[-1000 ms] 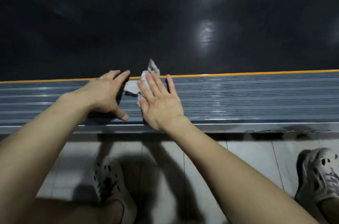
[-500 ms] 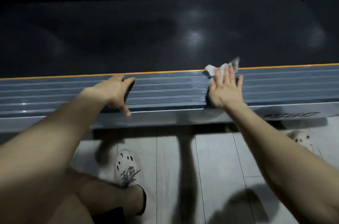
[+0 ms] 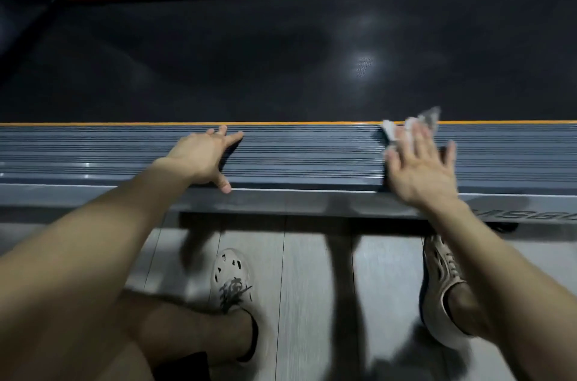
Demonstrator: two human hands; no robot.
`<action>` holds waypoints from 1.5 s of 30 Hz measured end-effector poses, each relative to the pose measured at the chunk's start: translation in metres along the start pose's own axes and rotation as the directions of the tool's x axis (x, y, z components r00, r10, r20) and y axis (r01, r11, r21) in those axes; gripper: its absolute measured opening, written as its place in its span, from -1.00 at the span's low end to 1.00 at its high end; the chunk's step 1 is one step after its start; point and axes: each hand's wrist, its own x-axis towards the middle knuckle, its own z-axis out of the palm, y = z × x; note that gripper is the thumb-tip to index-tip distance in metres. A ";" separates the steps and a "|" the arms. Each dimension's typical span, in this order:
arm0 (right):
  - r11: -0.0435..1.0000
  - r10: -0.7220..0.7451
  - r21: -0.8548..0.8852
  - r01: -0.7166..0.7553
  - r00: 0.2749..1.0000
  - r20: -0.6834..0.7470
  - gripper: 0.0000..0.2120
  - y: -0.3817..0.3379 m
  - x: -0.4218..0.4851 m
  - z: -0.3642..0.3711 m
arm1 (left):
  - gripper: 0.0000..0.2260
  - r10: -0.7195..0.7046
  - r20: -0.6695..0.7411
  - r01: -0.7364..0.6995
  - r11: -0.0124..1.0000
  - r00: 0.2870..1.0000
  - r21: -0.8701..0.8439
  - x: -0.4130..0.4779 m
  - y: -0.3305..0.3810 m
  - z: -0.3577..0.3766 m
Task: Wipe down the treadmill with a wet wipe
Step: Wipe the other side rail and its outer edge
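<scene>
Presses wet wipe (image 3: 394, 131) onto treadmill side rail (image 3: 312, 159) under flat, straight-fingered right hand (image 3: 421, 173) — rests left hand (image 3: 201, 159) on same rail, spread, gripping nothing.

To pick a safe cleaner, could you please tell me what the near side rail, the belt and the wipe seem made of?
The near side rail looks like plastic or coated metal: grey, ribbed, semi-gloss glints. The belt, probably rubbery fabric: black, fine-textured, soft sheen. The wipe: thin white nonwoven cloth, crumpled.
</scene>
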 end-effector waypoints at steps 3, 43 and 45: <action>0.996 0.094 -0.009 -0.094 0.996 0.008 -0.35 0.016 -0.002 -0.007 | 0.29 -0.012 0.016 0.013 1.000 1.000 -0.014 -0.001 0.004 -0.006; 0.964 -0.212 -0.177 0.198 0.976 -0.060 -0.41 -0.119 -0.072 0.040 | -0.22 -0.218 0.002 0.214 0.957 0.976 -0.194 -0.078 -0.118 0.058; 0.976 -0.168 -0.152 0.153 0.982 -0.089 -0.39 -0.139 -0.075 0.044 | -0.23 -0.203 -0.006 0.196 0.956 0.979 -0.220 -0.081 -0.125 0.062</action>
